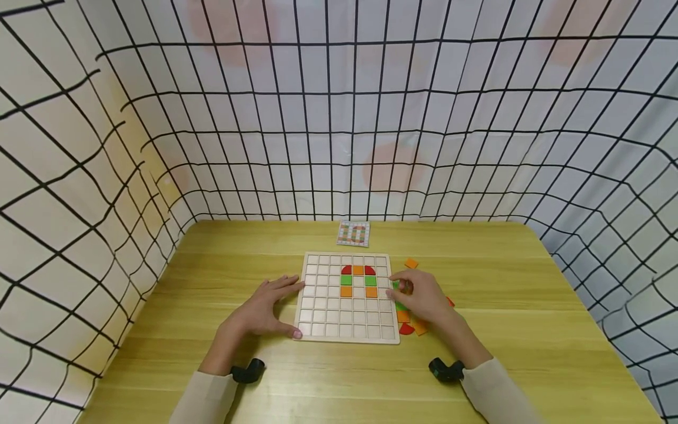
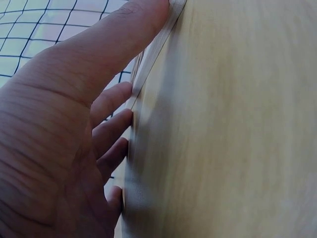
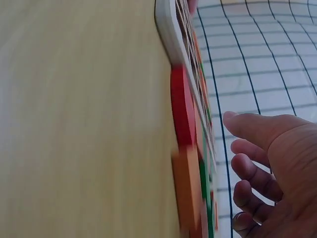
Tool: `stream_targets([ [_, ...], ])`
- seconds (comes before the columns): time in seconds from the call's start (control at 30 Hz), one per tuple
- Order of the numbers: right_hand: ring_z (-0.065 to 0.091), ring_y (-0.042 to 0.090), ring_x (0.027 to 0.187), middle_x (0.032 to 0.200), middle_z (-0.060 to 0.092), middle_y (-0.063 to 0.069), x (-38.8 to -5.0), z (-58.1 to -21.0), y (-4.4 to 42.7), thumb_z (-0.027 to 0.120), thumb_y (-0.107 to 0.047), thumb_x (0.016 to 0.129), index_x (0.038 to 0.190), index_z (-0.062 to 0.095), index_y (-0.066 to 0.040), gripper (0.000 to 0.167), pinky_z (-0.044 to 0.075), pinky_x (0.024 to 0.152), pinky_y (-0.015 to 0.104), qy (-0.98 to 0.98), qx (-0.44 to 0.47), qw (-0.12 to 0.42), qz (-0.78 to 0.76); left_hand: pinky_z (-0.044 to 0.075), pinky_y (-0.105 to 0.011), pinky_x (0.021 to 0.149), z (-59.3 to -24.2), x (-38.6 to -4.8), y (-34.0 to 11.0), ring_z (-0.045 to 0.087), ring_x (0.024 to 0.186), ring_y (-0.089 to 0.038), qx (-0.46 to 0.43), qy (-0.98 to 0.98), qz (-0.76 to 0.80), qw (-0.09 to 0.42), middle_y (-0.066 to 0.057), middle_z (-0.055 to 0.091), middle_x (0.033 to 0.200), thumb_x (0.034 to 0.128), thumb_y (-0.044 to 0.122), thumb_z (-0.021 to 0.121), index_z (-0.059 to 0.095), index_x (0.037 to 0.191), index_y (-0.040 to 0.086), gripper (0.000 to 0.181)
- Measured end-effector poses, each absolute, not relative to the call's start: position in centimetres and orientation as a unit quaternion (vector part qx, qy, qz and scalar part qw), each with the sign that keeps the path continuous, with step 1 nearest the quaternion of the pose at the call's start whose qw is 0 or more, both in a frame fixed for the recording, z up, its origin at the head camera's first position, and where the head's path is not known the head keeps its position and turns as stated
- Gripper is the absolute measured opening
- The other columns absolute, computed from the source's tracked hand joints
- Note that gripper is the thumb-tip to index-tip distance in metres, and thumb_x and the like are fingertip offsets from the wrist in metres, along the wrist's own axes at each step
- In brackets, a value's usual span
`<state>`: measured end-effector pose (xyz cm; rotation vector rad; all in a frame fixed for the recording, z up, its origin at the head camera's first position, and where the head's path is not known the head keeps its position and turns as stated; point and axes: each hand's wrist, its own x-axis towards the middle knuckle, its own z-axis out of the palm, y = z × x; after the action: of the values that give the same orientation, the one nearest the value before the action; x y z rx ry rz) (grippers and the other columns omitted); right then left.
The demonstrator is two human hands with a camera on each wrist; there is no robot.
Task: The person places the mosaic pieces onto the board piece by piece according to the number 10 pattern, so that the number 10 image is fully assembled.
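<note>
A pale wooden grid board (image 1: pixel 323 318) lies on the table. In it sit two red rounded tiles with an orange tile (image 1: pixel 358 270) between them, then a green tile (image 1: pixel 346 280) and an orange tile below on each side, forming an arch. My left hand (image 1: pixel 259 307) rests at the board's left edge, fingers extended and thumb at the lower corner. My right hand (image 1: pixel 424 297) hovers at the right edge, thumb and forefinger apart, nothing seen between them. Loose tiles lie under it, among them a red tile (image 3: pixel 182 106) and an orange tile (image 3: pixel 188 188).
A small pattern card (image 1: pixel 353 234) lies behind the board on the wooden table (image 1: pixel 254 253). One orange tile (image 1: pixel 411 263) lies apart, right of the board's far corner. White walls with a black grid (image 1: pixel 339 118) rise around the table's back and sides.
</note>
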<state>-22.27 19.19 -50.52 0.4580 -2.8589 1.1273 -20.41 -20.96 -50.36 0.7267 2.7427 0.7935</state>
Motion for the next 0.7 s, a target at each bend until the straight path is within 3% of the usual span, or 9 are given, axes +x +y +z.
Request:
stream_targets([
  [0.37, 0.047, 0.015, 0.072, 0.084, 0.06, -0.003, -21.7, -50.8, 23.9, 0.081, -0.03, 0.091, 0.114, 0.075, -0.009, 0.031, 0.041, 0.066, 0.027, -0.935, 0.122, 0.046, 0.33, 0.01, -0.064, 0.128, -50.3, -20.5, -21.1, 0.025, 0.157, -0.037, 0.247, 0.926, 0.267, 0.097, -0.005, 0.033, 0.169, 0.0641, 0.066, 0.09, 0.044, 0.158, 0.023, 0.113],
  [0.7, 0.05, 0.016, 0.075, 0.085, 0.063, -0.001, -21.4, -51.3, 26.3, 0.081, -0.029, 0.091, 0.106, 0.078, -0.008, 0.026, 0.044, 0.066, 0.026, -0.938, 0.119, 0.03, 0.324, 0.009, -0.063, 0.129, -50.4, -20.5, -21.2, 0.024, 0.158, -0.036, 0.246, 0.927, 0.264, 0.1, -0.004, 0.031, 0.17, 0.064, 0.065, 0.09, 0.042, 0.159, 0.024, 0.114],
])
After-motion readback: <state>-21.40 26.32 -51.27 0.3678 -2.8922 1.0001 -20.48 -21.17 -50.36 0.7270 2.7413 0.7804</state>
